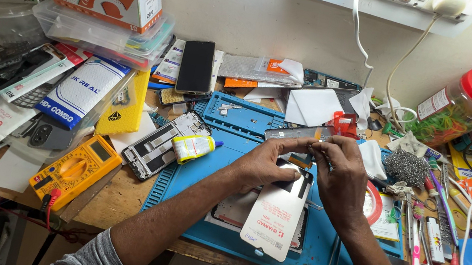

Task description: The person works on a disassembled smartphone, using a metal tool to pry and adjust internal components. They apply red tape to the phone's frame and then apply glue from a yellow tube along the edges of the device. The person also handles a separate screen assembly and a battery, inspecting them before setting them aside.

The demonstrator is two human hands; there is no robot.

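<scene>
Item one: phone, lying flat on the blue mat directly in front of me, a white protective sheet peeled down over its lower part. Flat and central, I judge, so both hands can work on its top edge from above.

Item two: my left hand, resting on the phone's upper left. Its fingers are nearly closed, thumb and forefinger pinched on something small at the top edge (too small for me to tell what).

Item three: my right hand, mirroring the left from the other side. Its fingers are likewise drawn narrow, tips meeting the left ones at the same spot.

Item four: glue bottle, on its side at the mat's left edge, near the left hand.

Item five: a second phone, opened, just beside the bottle, half off the mat.

Item six: yellow meter, on the counter further left, well apart from the work.

Item seven: scissors and hand tools, laid along the right of the mat, within the right hand's reach.

Item eight: red-lidded jar, at the back right against the wall.
</scene>
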